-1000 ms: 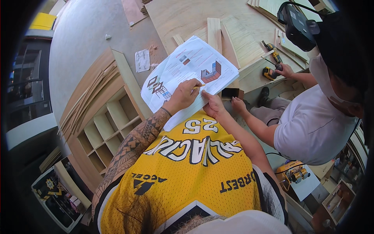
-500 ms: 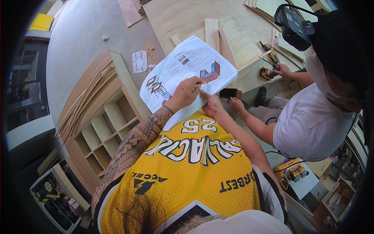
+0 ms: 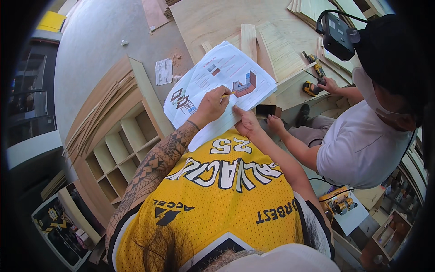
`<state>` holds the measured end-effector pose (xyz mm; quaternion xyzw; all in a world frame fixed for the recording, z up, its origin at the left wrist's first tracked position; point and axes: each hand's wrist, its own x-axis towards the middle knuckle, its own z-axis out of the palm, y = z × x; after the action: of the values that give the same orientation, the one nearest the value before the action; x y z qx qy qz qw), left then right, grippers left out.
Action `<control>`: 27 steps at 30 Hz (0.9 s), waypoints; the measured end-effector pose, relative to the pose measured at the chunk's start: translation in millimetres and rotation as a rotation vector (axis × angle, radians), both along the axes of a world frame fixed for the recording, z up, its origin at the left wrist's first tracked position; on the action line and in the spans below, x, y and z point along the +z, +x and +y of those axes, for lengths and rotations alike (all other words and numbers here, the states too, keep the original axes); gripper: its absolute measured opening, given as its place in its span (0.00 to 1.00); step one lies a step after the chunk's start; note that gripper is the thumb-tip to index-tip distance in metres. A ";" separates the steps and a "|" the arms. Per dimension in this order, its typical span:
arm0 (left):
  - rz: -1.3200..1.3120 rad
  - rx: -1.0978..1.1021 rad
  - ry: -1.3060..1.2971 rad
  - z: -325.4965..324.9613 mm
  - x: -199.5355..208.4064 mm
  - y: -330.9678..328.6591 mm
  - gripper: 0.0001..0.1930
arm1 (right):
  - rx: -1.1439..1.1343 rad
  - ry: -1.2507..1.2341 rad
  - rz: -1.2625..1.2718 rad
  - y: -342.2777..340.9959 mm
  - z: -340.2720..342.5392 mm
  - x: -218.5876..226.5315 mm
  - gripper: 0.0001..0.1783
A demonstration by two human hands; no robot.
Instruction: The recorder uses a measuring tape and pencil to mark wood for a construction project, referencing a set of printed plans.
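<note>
Printed sheets of paper (image 3: 209,88) with coloured furniture drawings are held up in front of my chest. My left hand (image 3: 213,105), at the end of a tattooed forearm, lies over the sheets with its fingers closed round a thin yellow pencil (image 3: 228,94). The pencil points at a drawing of a corner unit on the right part of the page. My right hand (image 3: 246,122) grips the lower edge of the paper, thumb on top; the fingers beneath are hidden.
At right a co-worker (image 3: 358,131) has one hand at a yellow-black cordless drill (image 3: 311,87) on the plywood table (image 3: 217,22). A wooden cubbyhole shelf (image 3: 118,149) with thin wood strips on it stands left. A yellow machine (image 3: 337,201) sits lower right.
My left hand has shifted slightly left, so the pencil and more of the drawing show. My right hand stays on the paper. The co-worker has barely moved.
</note>
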<state>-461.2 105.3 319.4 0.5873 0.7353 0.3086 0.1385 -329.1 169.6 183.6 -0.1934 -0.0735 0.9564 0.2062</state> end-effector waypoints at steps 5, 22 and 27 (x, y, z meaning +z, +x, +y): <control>-0.005 0.015 0.021 -0.5 -1.1 3.4 0.07 | -0.020 0.013 0.039 3.0 4.4 -3.6 0.25; -0.045 -0.065 -0.012 9.8 0.1 5.7 0.08 | -0.025 0.037 0.110 -2.9 4.2 -8.4 0.27; -0.006 -0.135 0.012 27.2 3.9 20.4 0.09 | -0.047 0.019 0.139 -7.7 4.4 -15.9 0.26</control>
<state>-440.7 132.6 323.3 0.6356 0.6917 0.3046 0.1577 -336.8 174.0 167.7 -0.1263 -0.0635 0.9617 0.2349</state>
